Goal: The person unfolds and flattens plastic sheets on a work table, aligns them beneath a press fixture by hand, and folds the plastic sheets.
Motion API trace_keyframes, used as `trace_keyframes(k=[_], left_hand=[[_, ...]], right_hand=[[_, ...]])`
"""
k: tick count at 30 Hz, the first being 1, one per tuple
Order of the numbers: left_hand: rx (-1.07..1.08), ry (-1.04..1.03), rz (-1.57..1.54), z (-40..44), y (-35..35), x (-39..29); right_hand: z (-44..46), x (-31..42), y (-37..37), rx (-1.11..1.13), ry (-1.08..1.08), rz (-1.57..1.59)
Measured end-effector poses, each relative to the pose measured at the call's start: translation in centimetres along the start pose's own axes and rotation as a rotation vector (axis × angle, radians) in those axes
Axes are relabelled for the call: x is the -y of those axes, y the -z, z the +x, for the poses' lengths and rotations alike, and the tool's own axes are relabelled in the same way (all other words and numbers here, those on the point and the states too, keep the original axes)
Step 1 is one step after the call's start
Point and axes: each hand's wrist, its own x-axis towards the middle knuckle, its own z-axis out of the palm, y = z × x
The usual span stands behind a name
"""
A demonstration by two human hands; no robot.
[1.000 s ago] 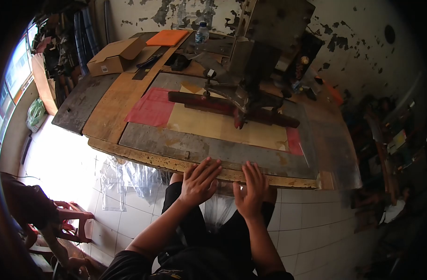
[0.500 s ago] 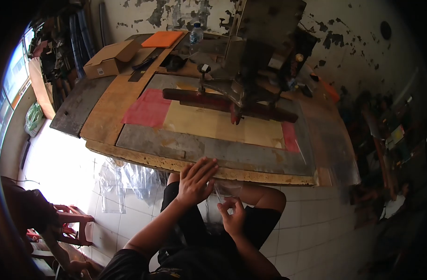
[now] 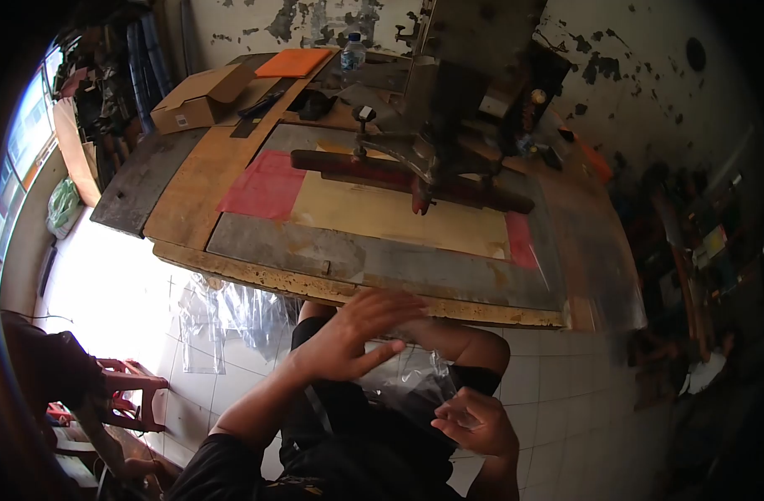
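head cam: r hand (image 3: 480, 422) grip pinched on clear plastic film (image 3: 409, 380) above lap (image 3: 374, 438), l hand (image 3: 367, 334) grip open, nr table (image 3: 232, 269) edge, so film could prob crease or slip if tugged one-sided w/o l hand support.

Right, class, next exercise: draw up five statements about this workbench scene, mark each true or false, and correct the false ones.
1. Clear plastic shows between the left hand and the right hand. True.
2. A cardboard box and a bottle stand on the table. True.
3. The right hand rests on the cardboard box. False: it is near the clear plastic.
4. Red material lies beside a yellow sheet. True.
5. The left hand grips the bottle. False: its fingers are extended, well away from the bottle.
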Motion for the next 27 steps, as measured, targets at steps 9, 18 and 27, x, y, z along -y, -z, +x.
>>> trace_keyframes(k=[9,18,27], left_hand=[[0.213,0.010,0.686,3.2,-2.7,7.0],[0.208,0.223,0.648,2.4,-1.6,4.4],[0.090,-0.121,0.035,2.4,-1.1,-2.6]], right_hand=[[-1.1,4.5,5.9,0.204,0.035,-0.154],[-3.0,2.9,6.9,0.073,-0.076,-0.135],[1.1,6.0,9.1,0.038,-0.057,-0.323]])
